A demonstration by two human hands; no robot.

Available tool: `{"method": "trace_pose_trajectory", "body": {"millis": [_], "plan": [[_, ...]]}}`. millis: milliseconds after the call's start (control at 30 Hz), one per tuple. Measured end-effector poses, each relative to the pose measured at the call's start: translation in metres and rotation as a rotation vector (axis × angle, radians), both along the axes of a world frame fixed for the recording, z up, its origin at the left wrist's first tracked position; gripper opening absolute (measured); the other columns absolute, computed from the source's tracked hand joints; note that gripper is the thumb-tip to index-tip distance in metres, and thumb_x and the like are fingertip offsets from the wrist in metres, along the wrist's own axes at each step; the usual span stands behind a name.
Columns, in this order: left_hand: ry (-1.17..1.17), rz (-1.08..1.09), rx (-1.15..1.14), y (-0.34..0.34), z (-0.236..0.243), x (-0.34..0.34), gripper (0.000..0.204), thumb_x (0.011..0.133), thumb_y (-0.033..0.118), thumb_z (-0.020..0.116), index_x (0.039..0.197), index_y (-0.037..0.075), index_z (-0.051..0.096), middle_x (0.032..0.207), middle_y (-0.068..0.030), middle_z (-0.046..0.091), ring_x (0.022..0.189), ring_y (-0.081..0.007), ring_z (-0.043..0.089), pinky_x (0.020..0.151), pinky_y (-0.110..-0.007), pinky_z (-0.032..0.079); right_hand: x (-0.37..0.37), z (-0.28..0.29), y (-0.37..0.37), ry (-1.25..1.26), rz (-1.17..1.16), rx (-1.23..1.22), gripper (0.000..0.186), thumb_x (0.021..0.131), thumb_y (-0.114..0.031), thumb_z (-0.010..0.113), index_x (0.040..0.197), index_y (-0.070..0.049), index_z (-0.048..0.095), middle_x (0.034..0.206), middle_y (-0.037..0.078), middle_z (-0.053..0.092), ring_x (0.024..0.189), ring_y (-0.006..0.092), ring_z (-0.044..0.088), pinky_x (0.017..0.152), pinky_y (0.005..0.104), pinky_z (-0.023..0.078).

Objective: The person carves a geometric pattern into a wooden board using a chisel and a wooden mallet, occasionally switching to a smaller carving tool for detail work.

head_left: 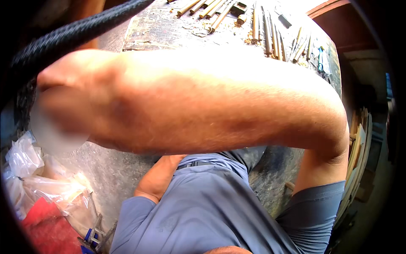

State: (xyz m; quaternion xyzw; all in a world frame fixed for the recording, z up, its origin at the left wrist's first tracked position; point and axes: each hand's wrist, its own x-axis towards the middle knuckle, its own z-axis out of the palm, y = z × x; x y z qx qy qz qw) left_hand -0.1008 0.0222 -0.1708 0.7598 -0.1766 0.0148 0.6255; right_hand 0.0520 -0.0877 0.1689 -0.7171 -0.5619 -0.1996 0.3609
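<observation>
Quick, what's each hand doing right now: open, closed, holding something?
Left hand: hidden from view, can't tell; part of the left arm shows.
Right hand: too blurred to tell if it's open, closed or holding anything.

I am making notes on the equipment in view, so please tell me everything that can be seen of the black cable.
The black cable looks thick, with a woven surface like braided sleeving. It slants across the upper left, from the dark left rim to the top edge, curving slightly. Neither end shows clearly. In the picture it lies above the bent right arm; whether anything touches it cannot be told.
</observation>
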Motion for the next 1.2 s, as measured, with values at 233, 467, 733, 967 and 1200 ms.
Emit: {"method": "trace_pose_trajectory", "body": {"millis": [233,467,733,967,1200], "plan": [[-0.21,0.052,0.35,0.022,-0.071,-0.003,0.05,0.101,0.018,0.078,0.146,0.006,0.062,0.145,-0.0131,0.066,0.129,-0.0329,0.063,0.108,-0.046,0.052,0.001,-0.001,0.002,-0.104,-0.067,-0.083,0.017,0.093,-0.021,0.062,0.106,-0.01,0.069,0.111,0.004,0.067,0.111,0.0205,0.069,0.091,0.0329,0.058],[-0.193,0.019,0.34,0.016,-0.065,-0.007,0.046,0.099,0.014,0.078,0.142,0.005,0.061,0.138,-0.0136,0.068,0.121,-0.0333,0.066,0.102,-0.045,0.055,0.0,0.007,0.024,-0.354,-0.139,-0.238,0.019,0.092,-0.023,0.061,0.105,-0.011,0.067,0.113,0.003,0.064,0.116,0.0202,0.064,0.093,0.0332,0.056],[-0.195,-0.007,0.316,0.012,-0.063,-0.002,0.043,0.097,0.009,0.078,0.136,0.004,0.06,0.129,-0.0142,0.07,0.112,-0.0337,0.069,0.095,-0.044,0.059,-0.005,0.031,0.074,-0.671,-0.097,-0.672,0.033,0.1,-0.03,0.064,0.127,-0.014,0.072,0.136,0.003,0.068,0.13,0.0215,0.064,0.1,0.0438,0.058],[-0.205,-0.008,0.266,0.012,-0.057,0.006,0.04,0.096,0.005,0.078,0.132,0.004,0.06,0.121,-0.0147,0.072,0.104,-0.0341,0.072,0.089,-0.043,0.061,-0.031,0.039,0.044,-0.632,0.01,-0.602,0.04,0.101,-0.036,0.067,0.133,-0.014,0.072,0.141,0.003,0.069,0.133,0.0221,0.065,0.103,0.0457,0.057],[-0.32,0.02,0.105,-0.027,-0.002,0.041,0.038,0.094,0.001,0.078,0.127,0.003,0.059,0.114,-0.0153,0.074,0.096,-0.0345,0.075,0.083,-0.042,0.064,-0.043,0.051,0.023,-0.629,-0.01,-0.623,0.047,0.102,-0.041,0.069,0.14,-0.014,0.073,0.146,0.003,0.07,0.135,0.0227,0.066,0.107,0.0477,0.057]]}}
